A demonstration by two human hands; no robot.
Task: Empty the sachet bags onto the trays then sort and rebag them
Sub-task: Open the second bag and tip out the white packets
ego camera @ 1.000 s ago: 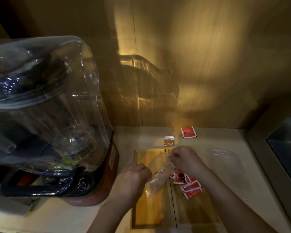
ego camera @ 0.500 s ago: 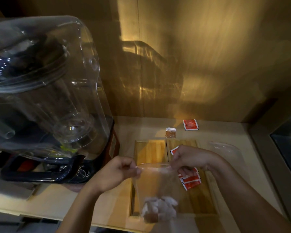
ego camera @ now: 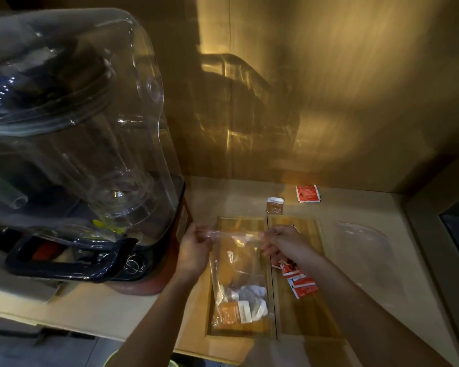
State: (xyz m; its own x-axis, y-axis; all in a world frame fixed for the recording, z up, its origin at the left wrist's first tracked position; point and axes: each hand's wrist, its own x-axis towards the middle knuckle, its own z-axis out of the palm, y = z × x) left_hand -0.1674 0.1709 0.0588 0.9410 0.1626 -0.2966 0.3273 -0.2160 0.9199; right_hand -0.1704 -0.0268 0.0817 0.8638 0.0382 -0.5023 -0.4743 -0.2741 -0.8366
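The left hand (ego camera: pixel 195 250) and right hand (ego camera: pixel 281 241) each pinch a top corner of a clear plastic bag (ego camera: pixel 237 274) hanging over the left wooden tray (ego camera: pixel 214 308); white and brown sachets (ego camera: pixel 243 304) sit at its bottom, seemingly already rebagged. Red sachets (ego camera: pixel 298 280) lie loose on the right wooden tray (ego camera: pixel 310 321), and two strays (ego camera: pixel 307 193) wait on the beige tabletop (ego camera: pixel 382 207), unsorted.

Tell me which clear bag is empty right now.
The flat clear bag lying on the counter right of the trays looks empty. The other bag, held by its top between the left hand and right hand, has sachets at its bottom.
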